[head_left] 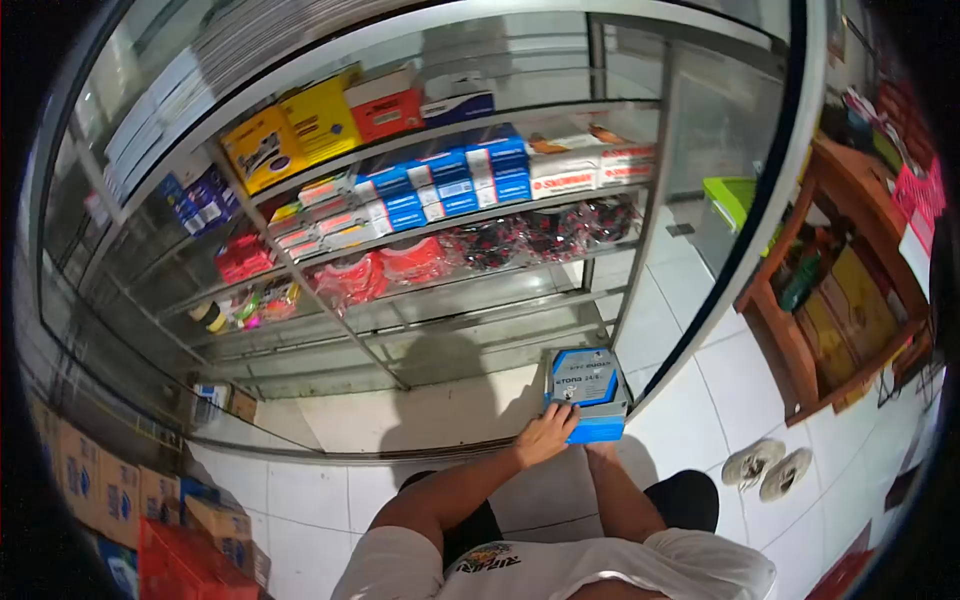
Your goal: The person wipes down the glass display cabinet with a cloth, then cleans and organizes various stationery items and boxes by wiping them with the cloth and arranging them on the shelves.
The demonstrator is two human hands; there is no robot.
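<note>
A blue and grey cardboard box [586,378] marked ETONA is at the lower right corner of the glass cabinet, by its bottom ledge. My left hand [549,433] grips its near left corner, fingers curled over the blue edge. Beneath the near side, my right hand [601,453] holds the box from below, its fingers mostly hidden by it. On the shelf above lie plastic-wrapped black and red packs [525,233] and red packs [412,258]. Higher up are stacked blue and white boxes [440,185] and white SNOWMAN boxes [592,170].
The cabinet's metal frame [648,230] rises beside the box. Yellow boxes [320,117] stand on an upper shelf. A wooden rack [795,350] and a pair of shoes [766,468] are at right. Cartons [110,487] and a red crate [190,565] sit at lower left.
</note>
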